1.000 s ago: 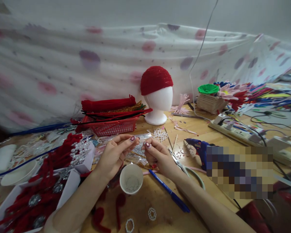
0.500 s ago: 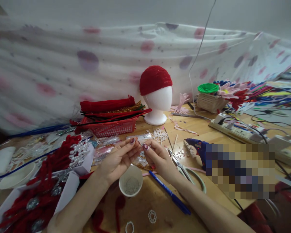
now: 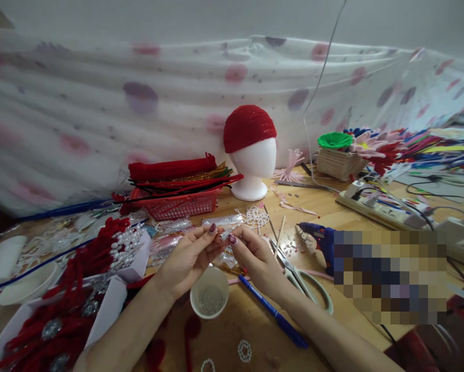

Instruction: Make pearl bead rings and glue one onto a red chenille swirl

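Observation:
My left hand [image 3: 189, 256] and my right hand [image 3: 255, 256] meet fingertip to fingertip just above a white paper cup [image 3: 209, 292] that holds small pale beads. Both hands pinch something tiny between thumb and forefinger; I cannot make out what it is. A blue pen [image 3: 272, 311] lies on the wooden table [image 3: 324, 206] under my right wrist. Two small pearl rings [image 3: 244, 351] lie near the front edge. Green-handled scissors [image 3: 305, 281] rest to the right of my right hand.
A white foam head with a red cap [image 3: 249, 150] stands at the back centre, a red basket of pipe cleaners [image 3: 177, 199] to its left. A white box of red and pearl pieces [image 3: 80, 279] sits left. A blue glue gun [image 3: 317, 237], power strip [image 3: 374, 209] and cables lie right.
My hands have drifted slightly lower and closer together over the cup, fingertips now touching. The view shifted a little; nothing else on the table moved.

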Demonstrator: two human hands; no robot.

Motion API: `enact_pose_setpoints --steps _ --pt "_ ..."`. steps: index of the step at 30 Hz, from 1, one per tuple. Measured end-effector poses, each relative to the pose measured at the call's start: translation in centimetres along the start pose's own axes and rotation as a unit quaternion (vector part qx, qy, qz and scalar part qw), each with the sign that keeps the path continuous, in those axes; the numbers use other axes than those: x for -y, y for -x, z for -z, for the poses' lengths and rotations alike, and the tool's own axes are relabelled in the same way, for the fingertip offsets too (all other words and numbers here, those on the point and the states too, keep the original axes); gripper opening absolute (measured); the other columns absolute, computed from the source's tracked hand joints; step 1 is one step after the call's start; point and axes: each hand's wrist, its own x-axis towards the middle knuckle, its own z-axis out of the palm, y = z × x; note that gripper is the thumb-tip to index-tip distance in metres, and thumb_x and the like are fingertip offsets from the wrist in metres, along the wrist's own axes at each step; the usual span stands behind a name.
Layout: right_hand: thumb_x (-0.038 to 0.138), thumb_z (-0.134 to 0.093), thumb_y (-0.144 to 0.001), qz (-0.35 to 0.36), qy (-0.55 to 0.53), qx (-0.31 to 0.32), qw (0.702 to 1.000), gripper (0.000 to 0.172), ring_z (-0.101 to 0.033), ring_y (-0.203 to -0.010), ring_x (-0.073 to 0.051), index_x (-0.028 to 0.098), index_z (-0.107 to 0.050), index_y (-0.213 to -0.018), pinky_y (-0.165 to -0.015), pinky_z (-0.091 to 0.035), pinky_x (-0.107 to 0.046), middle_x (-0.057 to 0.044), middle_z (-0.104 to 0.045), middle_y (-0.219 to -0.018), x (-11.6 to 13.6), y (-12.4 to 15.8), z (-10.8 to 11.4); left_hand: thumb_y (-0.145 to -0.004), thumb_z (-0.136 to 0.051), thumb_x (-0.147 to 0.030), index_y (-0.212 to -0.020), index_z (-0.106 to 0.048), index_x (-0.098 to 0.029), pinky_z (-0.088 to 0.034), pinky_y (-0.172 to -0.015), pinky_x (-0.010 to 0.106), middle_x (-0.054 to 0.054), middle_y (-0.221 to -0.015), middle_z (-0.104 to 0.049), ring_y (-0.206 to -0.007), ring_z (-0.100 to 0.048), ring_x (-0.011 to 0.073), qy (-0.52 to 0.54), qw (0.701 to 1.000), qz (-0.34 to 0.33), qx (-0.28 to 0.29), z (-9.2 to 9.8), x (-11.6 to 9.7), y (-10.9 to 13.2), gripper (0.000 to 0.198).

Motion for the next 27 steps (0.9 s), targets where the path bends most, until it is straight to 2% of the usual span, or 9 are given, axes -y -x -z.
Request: enact_pose_setpoints --steps 6,9,17,23,25,27 --pt "0.047 -0.052 -0.096 0.033 0.022 -0.007 0.999 0.031 -0.043 -0.067 -0.013 0.019 -0.057 -0.084 -0.063 -0.036 -0.026 0.001 -0.052 -0.075 0.2 -0.1 -0.1 -0.064 -0.091 -0.024 -0.076 -0.073 -0.016 -0.057 -0.071 0.019 0.000 -0.077 -0.075 -0.073 -0.071 0.0098 -0.004 1.000 0.007 0.011 0.1 0.1 0.0 0.023" --pt "0.046 -0.052 -0.096 0.029 0.015 -0.005 0.999 0.029 -0.047 -0.071 -0.013 0.019 -0.058 -0.086 -0.066 -0.038 -0.027 0.000 -0.055 -0.078 0.1 -0.2 -0.1 -0.064 -0.091 -0.023 -0.075 -0.073 -0.016 -0.057 -0.071 0.018 -0.001 -0.076 -0.075 -0.071 -0.070 0.0089 -0.010 1.000 0.003 0.012 0.1 0.2 -0.1 0.022" --pt "0.046 -0.053 -0.095 0.028 0.006 0.003 1.000 0.029 -0.048 -0.072 -0.014 0.020 -0.057 -0.084 -0.067 -0.039 -0.027 -0.001 -0.055 -0.077 0.1 -0.3 -0.1 -0.065 -0.090 -0.029 -0.075 -0.073 -0.017 -0.056 -0.073 0.020 -0.001 -0.076 -0.074 -0.070 -0.069 0.0095 -0.055 0.998 -0.019 0.008 0.1 0.2 -0.1 0.023" --pt "0.050 -0.055 -0.093 0.014 0.027 -0.004 1.000 0.034 -0.039 -0.060 -0.012 0.019 -0.056 -0.079 -0.056 -0.032 -0.025 0.002 -0.048 -0.068 0.5 -0.3 -0.1 -0.065 -0.089 -0.034 -0.075 -0.076 -0.016 -0.053 -0.076 0.022 0.002 -0.076 -0.075 -0.073 -0.067 0.0123 -0.139 0.987 -0.077 -0.008 0.0 -0.2 0.1 0.024" --pt "0.052 -0.056 -0.092 -0.012 0.009 0.004 1.000 0.035 -0.033 -0.054 -0.010 0.020 -0.055 -0.078 -0.051 -0.027 -0.024 0.005 -0.041 -0.061 0.4 -0.3 0.0 -0.069 -0.086 -0.030 -0.075 -0.077 -0.017 -0.050 -0.075 0.020 0.002 -0.077 -0.075 -0.075 -0.065 0.0127 -0.199 0.972 -0.122 -0.018 0.0 -0.5 0.4 0.017" --pt "0.053 -0.058 -0.091 -0.034 -0.025 0.013 0.999 0.035 -0.028 -0.050 -0.009 0.020 -0.054 -0.079 -0.047 -0.023 -0.024 0.007 -0.035 -0.056 0.3 -0.4 0.1 -0.076 -0.080 -0.024 -0.077 -0.078 -0.019 -0.048 -0.075 0.020 0.001 -0.077 -0.074 -0.077 -0.064 0.0132 -0.320 0.926 -0.198 -0.024 -0.1 -0.8 0.6 0.006"
